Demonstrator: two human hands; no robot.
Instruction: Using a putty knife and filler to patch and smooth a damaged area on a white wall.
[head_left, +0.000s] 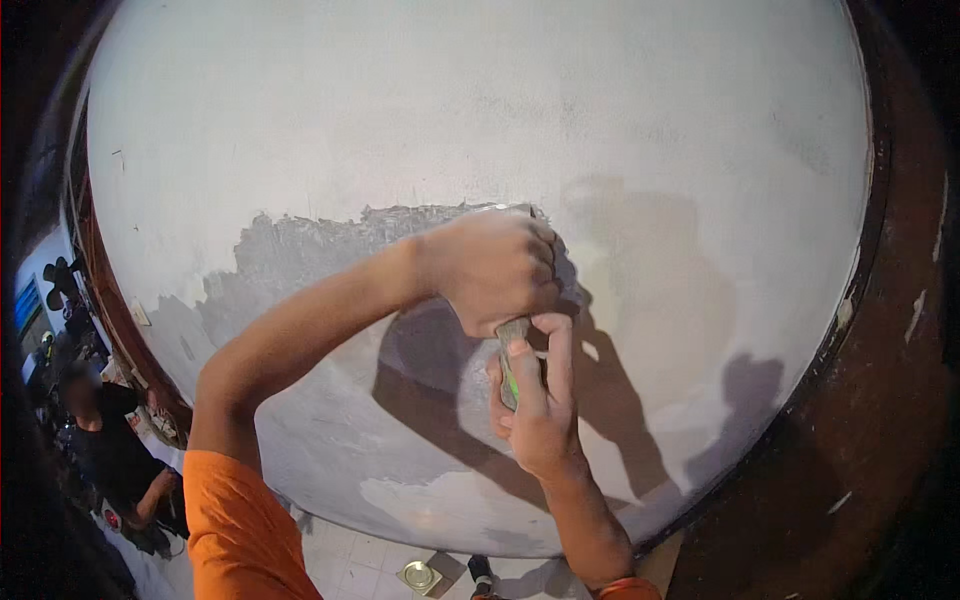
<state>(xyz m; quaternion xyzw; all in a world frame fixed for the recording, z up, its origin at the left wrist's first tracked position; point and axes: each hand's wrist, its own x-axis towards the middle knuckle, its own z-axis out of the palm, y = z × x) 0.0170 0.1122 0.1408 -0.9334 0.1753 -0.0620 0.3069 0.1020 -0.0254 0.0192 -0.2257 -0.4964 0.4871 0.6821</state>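
Note:
Before me is a white wall (400, 110) with a rough grey patch (310, 245) that has a ragged upper edge. Against this patch my left hand (500, 265) is closed in a fist, knuckles outward. A thin bright edge shows just above its fingers, but what it grips is hidden. Just below, my right hand (540, 405) is wrapped around a short, grey-smeared hand tool (512, 365) with a green spot. The thumb presses on its face, and its upper end meets the underside of my left fist. The tool's exact kind is unclear.
A person in black (120, 460) is at the far left among cluttered things. At the bottom, a round tin (420, 576) stands on the pale tiled floor (350, 560) beside a dark shoe (481, 572). A dark brown surface (900, 330) borders the wall at right.

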